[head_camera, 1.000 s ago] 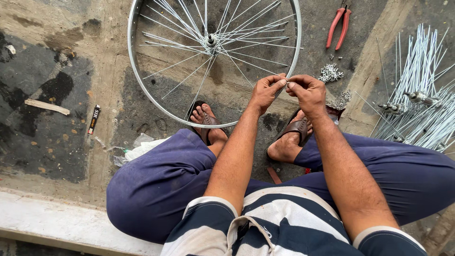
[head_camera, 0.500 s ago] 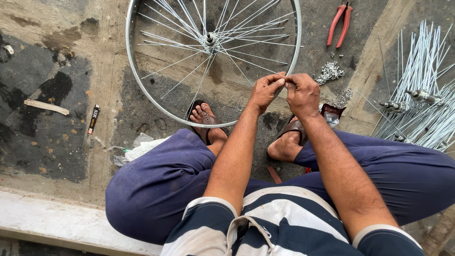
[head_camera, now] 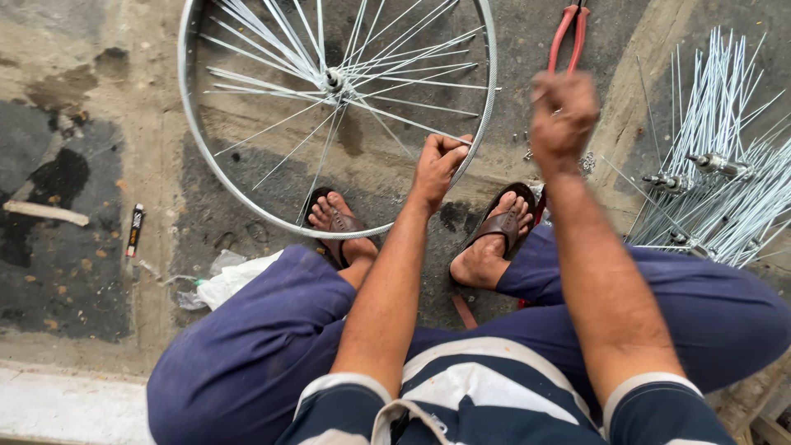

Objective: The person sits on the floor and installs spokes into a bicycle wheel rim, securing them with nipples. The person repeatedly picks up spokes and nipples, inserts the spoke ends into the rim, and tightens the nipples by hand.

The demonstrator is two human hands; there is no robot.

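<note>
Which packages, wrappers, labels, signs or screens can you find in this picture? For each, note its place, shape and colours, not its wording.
Small wrapper: on the ground left of the wheel rim; narrow, oblong, black with white and red marks.
Plastic bag: by the left knee, crumpled, whitish.
Signs, screens: none in view.

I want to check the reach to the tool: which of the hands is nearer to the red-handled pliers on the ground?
Right. The right hand is raised just below the red-handled pliers, partly overlapping them in view. The left hand is farther left, at the wheel rim.
</note>
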